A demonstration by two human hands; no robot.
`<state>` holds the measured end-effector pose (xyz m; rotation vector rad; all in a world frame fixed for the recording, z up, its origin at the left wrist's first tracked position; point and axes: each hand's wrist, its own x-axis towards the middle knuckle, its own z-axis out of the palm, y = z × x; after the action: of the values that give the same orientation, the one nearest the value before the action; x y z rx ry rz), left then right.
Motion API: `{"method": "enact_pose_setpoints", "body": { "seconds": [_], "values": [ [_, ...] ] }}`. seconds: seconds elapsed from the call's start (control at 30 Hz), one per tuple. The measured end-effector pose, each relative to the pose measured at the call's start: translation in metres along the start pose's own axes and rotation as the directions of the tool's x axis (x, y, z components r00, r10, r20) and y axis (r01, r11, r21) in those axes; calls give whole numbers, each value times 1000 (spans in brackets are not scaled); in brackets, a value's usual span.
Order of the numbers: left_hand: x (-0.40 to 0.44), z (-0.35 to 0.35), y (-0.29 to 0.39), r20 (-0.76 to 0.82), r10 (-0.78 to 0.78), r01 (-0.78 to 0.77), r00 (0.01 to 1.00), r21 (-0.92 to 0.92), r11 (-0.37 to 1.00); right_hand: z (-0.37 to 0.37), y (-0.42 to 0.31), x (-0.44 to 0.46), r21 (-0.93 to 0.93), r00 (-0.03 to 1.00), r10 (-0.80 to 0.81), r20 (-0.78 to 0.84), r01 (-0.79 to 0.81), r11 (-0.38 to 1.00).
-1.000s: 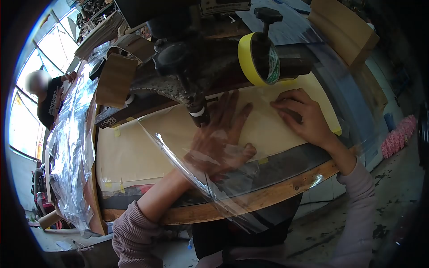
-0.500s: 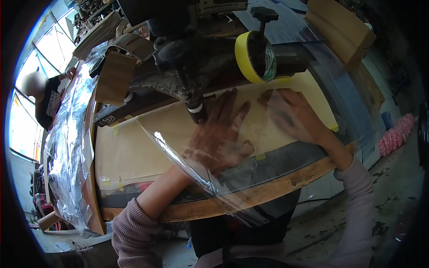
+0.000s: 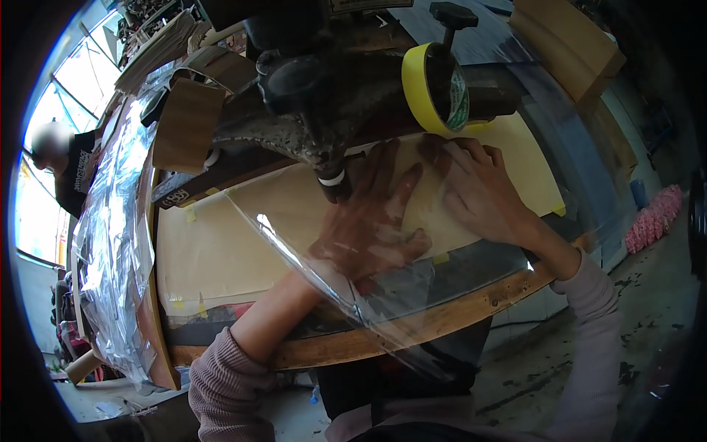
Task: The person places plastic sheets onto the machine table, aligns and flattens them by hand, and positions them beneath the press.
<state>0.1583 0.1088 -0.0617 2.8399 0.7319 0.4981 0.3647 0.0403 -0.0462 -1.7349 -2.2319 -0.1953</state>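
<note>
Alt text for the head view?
A person's left hand, fingers spread, lies beneath clear film over a cream sheet, the right hand beside it. A dark machine and a yellow tape roll appear above them in the picture.

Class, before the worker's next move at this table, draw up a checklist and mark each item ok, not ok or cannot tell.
1. Left hand free of the clear film: not ok; film overlies it.
2. Left hand clear of the dark machine tip: cannot tell; they overlap in view.
3. Right hand not pinching film: cannot tell; fingertips unclear.
4. Cream sheet spread out: ok; no large fold shows.
5. Yellow tape roll off the left hand: ok; it sits apart.
</note>
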Motion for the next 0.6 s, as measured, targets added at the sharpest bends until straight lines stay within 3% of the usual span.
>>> {"method": "enact_pose_setpoints", "body": {
  "seconds": [0.47,0.6],
  "values": [
    [2,-10,7,25,20,-20,999,0,1000,3,7,2,89,998,-51,-31,53,995],
    [-5,-13,16,1,-148,147,989,-21,989,8,9,0,87,996,-65,-56,70,994]
  ]
}}
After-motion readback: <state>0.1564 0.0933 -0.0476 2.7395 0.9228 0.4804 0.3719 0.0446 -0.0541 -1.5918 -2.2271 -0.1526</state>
